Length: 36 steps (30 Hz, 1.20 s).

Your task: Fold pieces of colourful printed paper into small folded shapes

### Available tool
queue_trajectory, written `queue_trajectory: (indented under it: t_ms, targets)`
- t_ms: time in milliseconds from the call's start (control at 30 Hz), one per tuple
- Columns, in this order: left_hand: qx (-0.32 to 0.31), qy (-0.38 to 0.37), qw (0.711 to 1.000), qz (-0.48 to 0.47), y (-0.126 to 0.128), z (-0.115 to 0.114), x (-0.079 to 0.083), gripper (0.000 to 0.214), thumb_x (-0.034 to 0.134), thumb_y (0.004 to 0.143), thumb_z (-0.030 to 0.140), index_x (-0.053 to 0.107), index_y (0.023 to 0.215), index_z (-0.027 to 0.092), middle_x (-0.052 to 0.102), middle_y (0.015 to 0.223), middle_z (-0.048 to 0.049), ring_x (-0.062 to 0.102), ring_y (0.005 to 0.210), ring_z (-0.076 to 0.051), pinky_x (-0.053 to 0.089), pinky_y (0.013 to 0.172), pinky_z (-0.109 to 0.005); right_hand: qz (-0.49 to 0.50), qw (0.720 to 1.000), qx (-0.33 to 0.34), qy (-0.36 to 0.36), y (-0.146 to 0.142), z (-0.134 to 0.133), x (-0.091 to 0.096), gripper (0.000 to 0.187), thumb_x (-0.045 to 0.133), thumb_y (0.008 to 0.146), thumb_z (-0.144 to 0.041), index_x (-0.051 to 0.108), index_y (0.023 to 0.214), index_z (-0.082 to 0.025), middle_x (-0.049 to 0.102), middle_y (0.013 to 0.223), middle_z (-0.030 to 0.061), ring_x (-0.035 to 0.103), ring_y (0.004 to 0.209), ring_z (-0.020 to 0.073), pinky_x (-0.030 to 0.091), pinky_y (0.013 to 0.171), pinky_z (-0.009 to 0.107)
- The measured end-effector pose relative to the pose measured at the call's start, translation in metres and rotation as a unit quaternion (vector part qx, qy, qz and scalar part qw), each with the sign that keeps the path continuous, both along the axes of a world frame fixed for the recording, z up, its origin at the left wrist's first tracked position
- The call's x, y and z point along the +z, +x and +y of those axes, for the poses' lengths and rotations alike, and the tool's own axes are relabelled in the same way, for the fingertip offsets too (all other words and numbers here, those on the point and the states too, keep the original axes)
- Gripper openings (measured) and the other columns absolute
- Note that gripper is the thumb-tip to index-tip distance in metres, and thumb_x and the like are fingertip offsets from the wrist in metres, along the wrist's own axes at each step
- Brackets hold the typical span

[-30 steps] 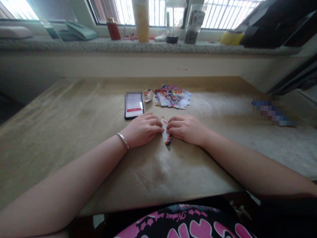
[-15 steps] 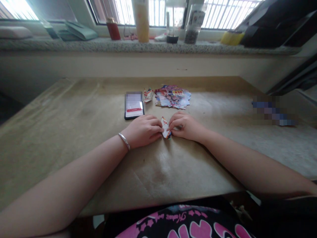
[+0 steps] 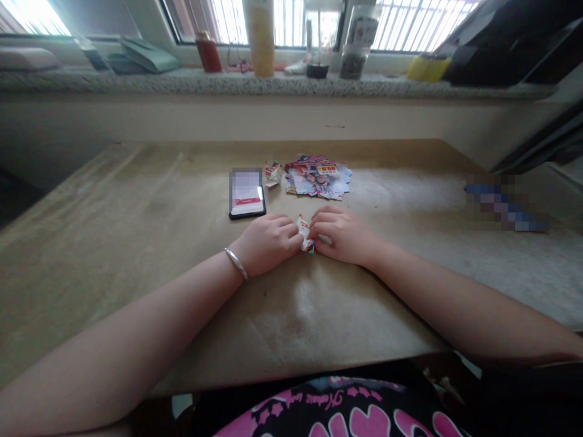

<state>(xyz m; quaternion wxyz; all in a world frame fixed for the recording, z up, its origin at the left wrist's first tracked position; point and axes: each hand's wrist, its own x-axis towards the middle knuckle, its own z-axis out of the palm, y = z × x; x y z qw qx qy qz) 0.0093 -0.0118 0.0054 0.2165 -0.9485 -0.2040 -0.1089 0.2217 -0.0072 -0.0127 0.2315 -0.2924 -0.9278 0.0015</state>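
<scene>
A small folded piece of printed paper (image 3: 303,228), white with red and dark coloured edges, lies on the table between my hands. My left hand (image 3: 272,241) wears a silver bracelet and has its fingers closed on the paper's left side. From the right, my right hand (image 3: 340,233) pinches the opposite side with curled fingers. The fingertips partly cover the paper. Just beyond my left hand lies a phone (image 3: 247,209) with its screen lit. A folded paper piece (image 3: 274,175) stands beside the phone, next to a pile of colourful printed paper sheets (image 3: 319,180).
The beige table (image 3: 182,340) reaches back to a wall below a granite windowsill (image 3: 182,83). On the sill stand a red bottle (image 3: 208,54), a tall yellowish container (image 3: 261,42) and other items. A blurred-out bluish item (image 3: 505,206) lies at the far right.
My left wrist has shifted slightly to the right and its fingers sit further over the paper. The right fingers have closed in a little, so less of the paper shows.
</scene>
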Motion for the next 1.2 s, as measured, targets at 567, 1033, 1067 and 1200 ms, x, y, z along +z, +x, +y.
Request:
queue_trajectory:
  t_ms: [567,1033,1067,1200]
  targets:
    - [0.028,-0.080,0.993,-0.085,0.002,0.004,-0.007,0.018,0.051,0.086,0.024,0.062,0.074,0.017,0.067,0.079,-0.0030,0.060,0.075,-0.016,0.046,0.088,-0.033,-0.039,0.998,-0.039,0.016,-0.008,-0.007,0.005,0.008,0.057,0.078,-0.019,0.065,0.079,-0.018,0.067,0.087,0.0075,0.053,0.091,0.0218,0.041,0.082,0.034]
    - [0.003,-0.213,0.968,-0.135,-0.003,0.010,-0.007,0.016,0.053,0.086,0.023,0.065,0.079,0.016,0.066,0.082,-0.0050,0.059,0.082,-0.016,0.045,0.076,-0.028,0.024,0.997,-0.030,-0.060,-0.005,-0.006,0.004,0.007,0.058,0.077,-0.020,0.065,0.076,-0.018,0.067,0.085,0.0073,0.058,0.090,0.0212,0.044,0.085,0.034]
    - [0.005,-0.218,0.965,-0.142,-0.003,0.011,-0.008,0.016,0.053,0.087,0.023,0.065,0.078,0.016,0.066,0.082,-0.0049,0.059,0.082,-0.016,0.045,0.076,-0.027,0.025,0.997,-0.037,-0.060,-0.004,-0.006,0.003,0.009,0.057,0.078,-0.021,0.065,0.078,-0.018,0.067,0.085,0.0076,0.058,0.090,0.0211,0.044,0.084,0.033]
    - [0.014,-0.248,0.952,-0.181,-0.002,0.013,-0.013,0.018,0.053,0.088,0.026,0.064,0.079,0.016,0.066,0.083,-0.0043,0.059,0.083,-0.016,0.045,0.081,-0.030,0.032,0.994,-0.067,-0.080,-0.005,-0.004,0.000,0.012,0.054,0.081,-0.023,0.063,0.074,-0.018,0.064,0.079,0.0070,0.057,0.082,0.0197,0.045,0.078,0.031]
